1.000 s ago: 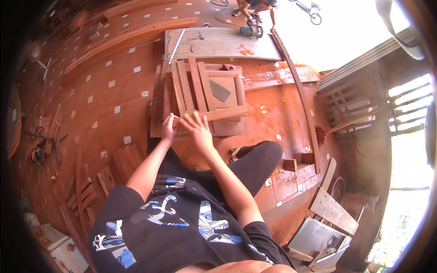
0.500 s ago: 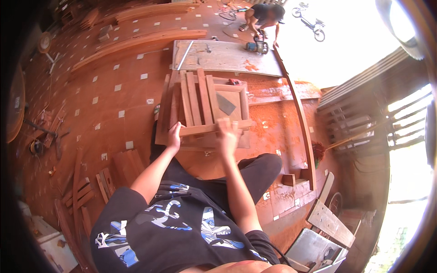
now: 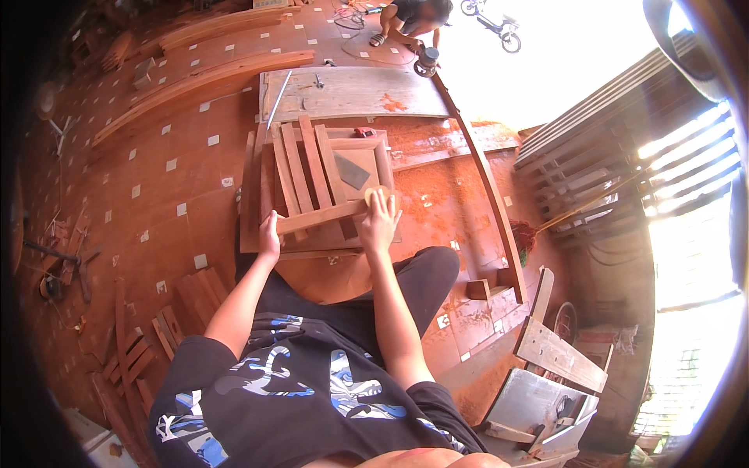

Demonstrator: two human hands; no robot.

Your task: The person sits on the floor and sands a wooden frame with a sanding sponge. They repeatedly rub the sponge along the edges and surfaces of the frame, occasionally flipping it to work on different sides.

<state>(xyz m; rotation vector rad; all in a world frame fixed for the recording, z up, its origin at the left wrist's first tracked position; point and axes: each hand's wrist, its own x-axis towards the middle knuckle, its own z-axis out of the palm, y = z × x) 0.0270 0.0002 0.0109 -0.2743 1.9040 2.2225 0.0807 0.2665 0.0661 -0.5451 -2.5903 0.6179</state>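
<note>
My left hand (image 3: pixel 269 237) is closed round the near-left end of a short wooden strip (image 3: pixel 321 217). My right hand (image 3: pixel 379 223) lies over the strip's right end, its fingers pressing a thin tan pad (image 3: pixel 373 193), perhaps sandpaper, against the wood. Beyond the strip, several similar wooden slats (image 3: pixel 316 165) lie side by side on a stack of framed wooden panels (image 3: pixel 381 160). A dark grey flat sheet (image 3: pixel 353 173) rests on the top panel, to the right of the slats. At that panel's far edge sits a small red tape measure (image 3: pixel 364 132).
Past the stack lies a pale board (image 3: pixel 355 90), where another person (image 3: pixel 412 17) crouches with a power tool (image 3: pixel 426 62). A long wooden beam (image 3: pixel 484 175) runs along the right side. Wood pieces (image 3: pixel 199 296) lie on the left floor; a metal-topped bench machine (image 3: pixel 530 409) stands lower right.
My right hand has shifted slightly along the strip, and the tan pad now shows under its fingers. The whole view has swung, moving the scene leftward. The other person's tool is at the beam.
</note>
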